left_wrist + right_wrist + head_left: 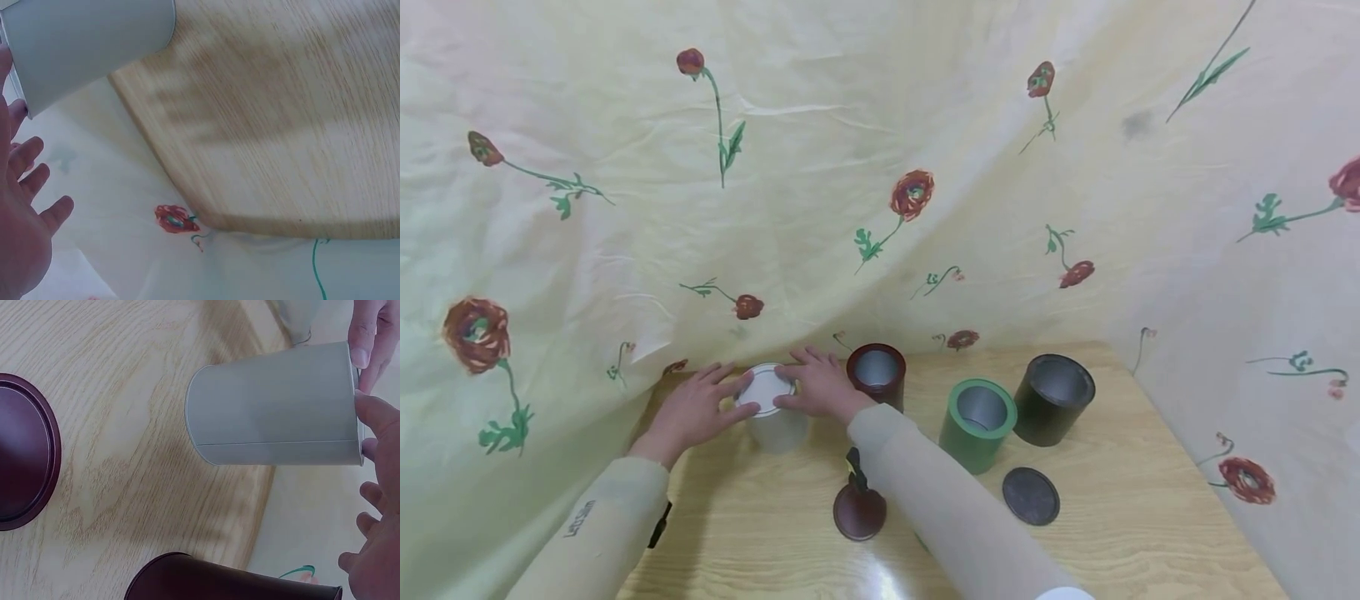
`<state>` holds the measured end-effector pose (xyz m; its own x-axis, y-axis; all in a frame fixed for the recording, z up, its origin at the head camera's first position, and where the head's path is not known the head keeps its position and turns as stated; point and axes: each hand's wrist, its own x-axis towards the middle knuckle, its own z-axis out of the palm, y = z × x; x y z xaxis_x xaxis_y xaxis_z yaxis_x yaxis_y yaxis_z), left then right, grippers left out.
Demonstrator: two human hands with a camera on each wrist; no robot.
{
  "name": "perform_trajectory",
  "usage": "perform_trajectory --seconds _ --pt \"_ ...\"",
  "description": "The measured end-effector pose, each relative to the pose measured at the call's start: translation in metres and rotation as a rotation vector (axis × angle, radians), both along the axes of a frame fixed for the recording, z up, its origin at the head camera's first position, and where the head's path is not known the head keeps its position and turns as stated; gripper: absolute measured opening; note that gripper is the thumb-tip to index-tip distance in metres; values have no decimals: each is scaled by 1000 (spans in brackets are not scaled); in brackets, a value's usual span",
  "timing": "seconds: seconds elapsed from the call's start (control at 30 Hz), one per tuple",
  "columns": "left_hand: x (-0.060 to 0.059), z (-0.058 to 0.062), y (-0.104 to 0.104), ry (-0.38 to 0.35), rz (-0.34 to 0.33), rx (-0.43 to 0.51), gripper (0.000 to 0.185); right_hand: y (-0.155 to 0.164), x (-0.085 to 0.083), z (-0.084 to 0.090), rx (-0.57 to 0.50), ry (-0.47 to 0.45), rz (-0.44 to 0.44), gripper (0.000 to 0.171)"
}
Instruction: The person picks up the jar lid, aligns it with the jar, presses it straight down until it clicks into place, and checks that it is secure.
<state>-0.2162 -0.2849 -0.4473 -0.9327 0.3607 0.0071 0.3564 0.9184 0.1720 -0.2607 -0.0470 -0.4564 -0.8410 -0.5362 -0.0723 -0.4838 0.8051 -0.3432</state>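
Head view shows both of your hands on the white can [772,417], which stands left of the middle of the frame, near the back edge of the wooden table [1120,533]. Your left hand [694,410] and your right hand [820,385] each have their fingers spread over the white lid [765,389] that sits on top. The fingers look flat and loose, not curled tight around anything. To close it well, I think you should push straight down with both hands at once, so the lid goes on flat and not tipped. Keep the push even on both sides. In the right wrist view, your fingertips [360,356] touch the rim at the upper right of the frame, so feel there for a gap. The dark red can [877,375] stands just beside your right hand, so keep your wrist from bumping it. The green can [977,423] and the black can [1054,398] are farther to the right. The dark red lid [859,510] and the black lid [1031,495] lie lower in the frame.
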Motion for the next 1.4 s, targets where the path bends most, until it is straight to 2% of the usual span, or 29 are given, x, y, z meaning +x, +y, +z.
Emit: perform_trajectory --seconds 0.3,0.67,0.9,1.17,1.27,1.4 --pt "-7 4 1 -22 -3 20 71 -3 -6 -1 8 -4 -21 61" --pt "-14 2 -4 -25 -10 12 71 -2 -10 -2 49 18 -5 62" --pt "-11 4 -3 21 -26 -27 67 4 -6 5 42 77 44 62" --pt "-1 7 0 81 -71 -45 67 19 5 16 1 120 95 63" --pt "2 14 2 111 -108 -55 67 29 10 19 -34 120 102 64" --pt "9 29 2 135 -143 -70 66 41 17 26 -47 111 105 66"
